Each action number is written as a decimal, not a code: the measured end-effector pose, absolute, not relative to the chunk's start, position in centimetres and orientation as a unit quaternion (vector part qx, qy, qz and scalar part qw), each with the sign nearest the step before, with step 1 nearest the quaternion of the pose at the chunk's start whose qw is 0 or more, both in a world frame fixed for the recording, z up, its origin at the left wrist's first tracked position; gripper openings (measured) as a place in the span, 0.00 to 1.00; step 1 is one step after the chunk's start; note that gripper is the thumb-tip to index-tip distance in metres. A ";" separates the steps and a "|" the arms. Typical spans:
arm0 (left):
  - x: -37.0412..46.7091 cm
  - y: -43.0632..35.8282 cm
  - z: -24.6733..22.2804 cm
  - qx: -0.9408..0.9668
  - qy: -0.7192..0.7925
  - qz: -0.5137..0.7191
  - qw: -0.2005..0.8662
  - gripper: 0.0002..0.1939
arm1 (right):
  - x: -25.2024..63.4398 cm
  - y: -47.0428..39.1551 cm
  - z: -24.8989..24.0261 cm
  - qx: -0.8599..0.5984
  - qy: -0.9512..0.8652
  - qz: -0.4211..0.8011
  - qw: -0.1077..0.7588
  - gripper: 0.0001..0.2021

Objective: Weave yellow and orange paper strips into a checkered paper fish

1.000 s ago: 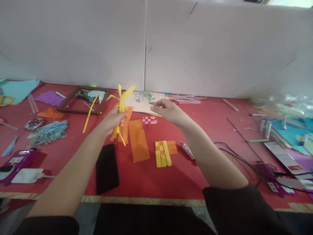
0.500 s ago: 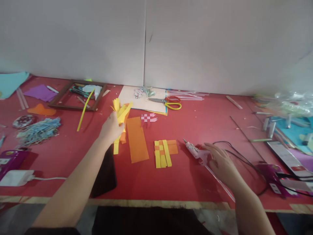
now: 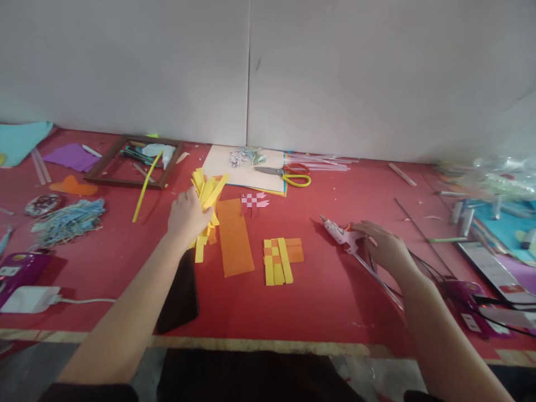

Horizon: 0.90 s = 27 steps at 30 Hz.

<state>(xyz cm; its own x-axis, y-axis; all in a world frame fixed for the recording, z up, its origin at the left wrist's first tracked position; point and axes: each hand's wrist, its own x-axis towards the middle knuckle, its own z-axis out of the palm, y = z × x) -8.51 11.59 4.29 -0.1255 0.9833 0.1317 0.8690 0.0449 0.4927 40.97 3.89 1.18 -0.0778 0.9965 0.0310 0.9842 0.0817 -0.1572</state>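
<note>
My left hand [image 3: 187, 219] is at a loose bunch of yellow paper strips [image 3: 206, 187], its thumb and fingers curled around their near side. Part of the bunch is hidden behind the hand. My right hand [image 3: 383, 245] grips the rear of a pale pink hot glue gun [image 3: 341, 235]; its nozzle points to the upper left and a clear glue stick trails toward me. Between the hands lies a woven yellow and orange paper piece [image 3: 276, 261], its yellow strips hanging loose at the near side. An orange paper sheet [image 3: 235, 237] lies beside the strips.
A pink checked paper fish [image 3: 253, 200] and scissors [image 3: 288, 173] lie farther back. A wooden frame [image 3: 125, 182] holds small tools at left. A dark tablet or phone [image 3: 180, 301] lies under my left forearm. Black cables [image 3: 427, 268] run at right.
My right hand and the glue gun have shifted slightly right and away from me. My left hand has moved a little left, and more of the yellow strips show, spread out.
</note>
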 end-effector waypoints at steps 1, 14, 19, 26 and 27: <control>-7.8 11.1 5.1 0.656 0.708 0.246 0.091 0.33 | 41.0 4.3 1.6 -0.678 -0.731 0.048 0.064 0.25; 2.5 0.9 2.6 0.921 0.306 0.232 0.061 0.16 | 26.4 1.4 3.3 -0.622 -0.753 0.145 0.161 0.10; 2.3 1.0 1.4 0.914 0.301 0.266 0.046 0.15 | 25.7 1.2 2.0 -0.597 -0.763 0.146 0.200 0.09; 2.3 0.9 1.1 0.912 0.301 0.277 0.031 0.15 | 24.8 0.5 1.9 -0.603 -0.761 0.128 0.202 0.07; 2.3 0.8 1.1 0.913 0.300 0.275 0.033 0.15 | 24.8 0.5 1.9 -0.606 -0.759 0.123 0.202 0.07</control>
